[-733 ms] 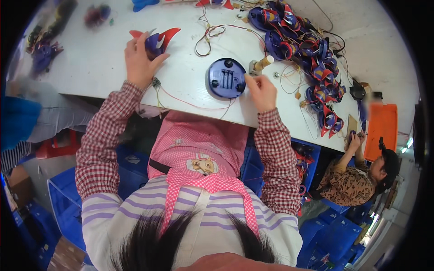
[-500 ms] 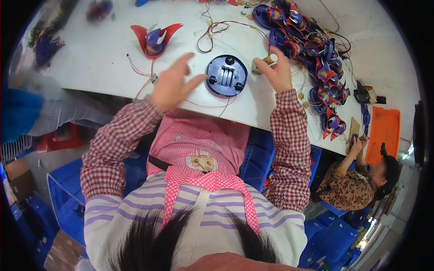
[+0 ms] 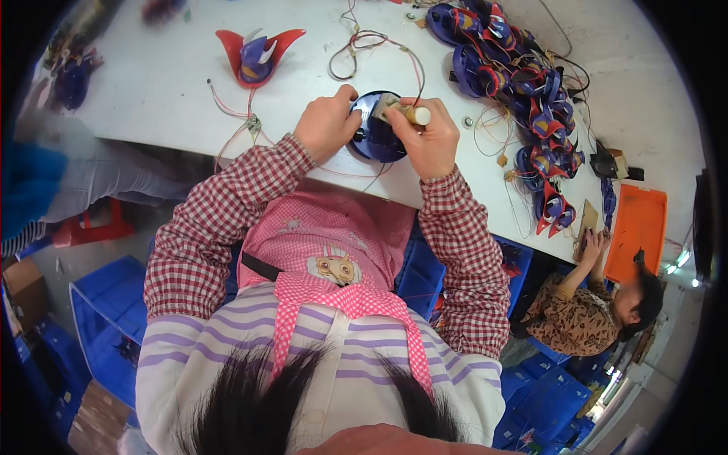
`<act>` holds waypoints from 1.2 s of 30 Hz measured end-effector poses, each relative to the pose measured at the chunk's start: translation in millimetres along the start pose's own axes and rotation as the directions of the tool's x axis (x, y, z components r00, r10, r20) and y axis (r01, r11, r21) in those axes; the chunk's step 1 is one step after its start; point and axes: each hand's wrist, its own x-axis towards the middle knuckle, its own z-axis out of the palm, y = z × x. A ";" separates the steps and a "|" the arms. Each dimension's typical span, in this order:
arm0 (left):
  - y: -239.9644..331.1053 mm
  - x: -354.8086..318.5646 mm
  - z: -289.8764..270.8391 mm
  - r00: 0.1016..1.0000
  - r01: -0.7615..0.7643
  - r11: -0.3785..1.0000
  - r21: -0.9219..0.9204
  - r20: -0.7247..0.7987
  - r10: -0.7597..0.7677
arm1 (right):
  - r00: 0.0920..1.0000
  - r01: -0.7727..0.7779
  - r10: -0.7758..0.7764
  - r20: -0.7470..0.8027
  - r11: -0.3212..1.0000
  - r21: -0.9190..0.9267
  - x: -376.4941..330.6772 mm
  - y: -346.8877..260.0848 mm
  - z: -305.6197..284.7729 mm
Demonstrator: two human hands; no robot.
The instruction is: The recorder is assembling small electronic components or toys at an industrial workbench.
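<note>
A round dark-blue disc (image 3: 375, 136) lies on the white surface (image 3: 152, 83) near its front edge, upper centre of the frame, and both hands meet over it. The left hand (image 3: 326, 125) rests on the disc's left rim, its fingers (image 3: 343, 97) curled closed around that edge, so the disc sits partly under and just right of them. The right hand (image 3: 428, 140) is closed in a fist on a pale stick-like tool (image 3: 409, 114), whose light round end pokes out to the upper right; the tool's other end points down-left onto the disc's top, where a small tan piece shows. The disc lies just left of and beneath these fingers. Thin red wires (image 3: 243, 125) trail from the disc toward the left, and another loop of wire (image 3: 371, 42) lies above it. A red-and-purple winged part (image 3: 258, 53) stands in the upper left, well apart from the hands. A heap of similar blue and red parts (image 3: 523, 91) fills the upper right. Another person (image 3: 591, 311) sits at lower right beside an orange tray (image 3: 637, 227).
</note>
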 end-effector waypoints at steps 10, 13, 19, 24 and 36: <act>-3.4 0.0 7.5 0.998 0.010 0.996 -0.083 -0.055 -0.015 | 0.983 0.163 -0.175 -0.058 0.973 -0.165 -17.7 -2.4 13.3; -8.6 1.2 16.7 0.995 -0.026 0.995 -0.095 -0.103 0.016 | 0.985 0.160 -0.172 -0.022 0.949 -0.271 -21.4 -4.5 18.5; -9.3 1.2 18.5 0.989 -0.005 0.995 -0.104 -0.147 -0.010 | 0.995 0.088 -0.076 0.066 0.973 -0.212 -14.5 -6.1 16.3; -7.5 -1.1 21.0 0.987 0.029 0.998 -0.054 -0.157 -0.037 | 0.993 0.058 -0.036 0.108 0.976 -0.209 -3.1 -0.3 15.4; -83.1 -135.8 -95.5 0.671 0.028 0.863 -0.505 -0.631 -0.390 | 0.919 -0.036 0.048 0.391 0.999 -0.039 -32.5 -84.7 63.7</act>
